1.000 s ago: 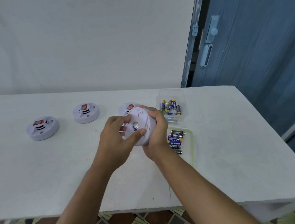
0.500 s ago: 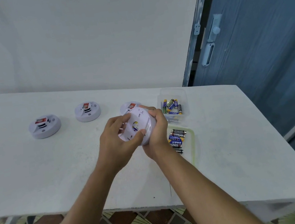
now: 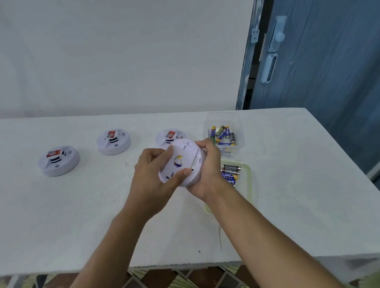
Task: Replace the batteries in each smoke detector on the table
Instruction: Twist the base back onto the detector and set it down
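Note:
Both hands hold a white round smoke detector (image 3: 184, 161) above the table, its back plate with a round hole facing me. My left hand (image 3: 151, 184) grips its left rim with thumb and fingers. My right hand (image 3: 207, 168) curls round its right side and underside. Three more white detectors lie on the table, each with a red battery showing: one at the left (image 3: 59, 160), one in the middle (image 3: 113, 141), one (image 3: 169, 136) partly hidden behind the held one.
A clear tub (image 3: 223, 132) of mixed loose batteries stands to the right of my hands. Nearer, a clear tray (image 3: 248, 179) holds several black and blue batteries. The white table (image 3: 45, 220) ends close to me. A blue door (image 3: 347, 65) is at right.
The held detector has turned a little in my hands, its back plate now facing me more squarely. Both hands keep their grip in about the same place.

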Tool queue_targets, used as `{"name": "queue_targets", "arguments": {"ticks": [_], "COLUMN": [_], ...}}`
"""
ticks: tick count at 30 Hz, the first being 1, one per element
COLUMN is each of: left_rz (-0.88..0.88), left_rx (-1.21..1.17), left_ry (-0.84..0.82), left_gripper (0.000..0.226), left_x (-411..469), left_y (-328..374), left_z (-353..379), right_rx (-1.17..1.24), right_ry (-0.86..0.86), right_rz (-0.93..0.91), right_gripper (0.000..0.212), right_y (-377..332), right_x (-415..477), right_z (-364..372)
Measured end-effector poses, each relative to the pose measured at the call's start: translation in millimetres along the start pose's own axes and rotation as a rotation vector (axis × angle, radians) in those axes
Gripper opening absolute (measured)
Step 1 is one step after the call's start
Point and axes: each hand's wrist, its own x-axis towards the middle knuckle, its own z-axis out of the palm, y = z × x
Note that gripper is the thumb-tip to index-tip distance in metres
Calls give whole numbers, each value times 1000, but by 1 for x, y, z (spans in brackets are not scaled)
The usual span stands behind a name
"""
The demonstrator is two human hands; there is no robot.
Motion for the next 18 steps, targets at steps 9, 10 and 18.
{"name": "queue_targets", "arguments": {"ticks": [9, 10, 18], "left_rz": [31, 48, -83], "left_rx": [-110, -90, -85], "left_ry": [9, 15, -7], "left_gripper": [24, 22, 21], "left_x": [3, 3, 4], "left_y": [-4, -4, 2], "left_z": [-14, -15, -16], "right_rx": [165, 179, 135], "right_ry": [-28, -33, -36], "right_rz": [177, 185, 169], "right_gripper": [50, 50, 52], "right_y": [-9, -10, -12], "right_x": [3, 3, 2], "right_z": [-7, -7, -6]}}
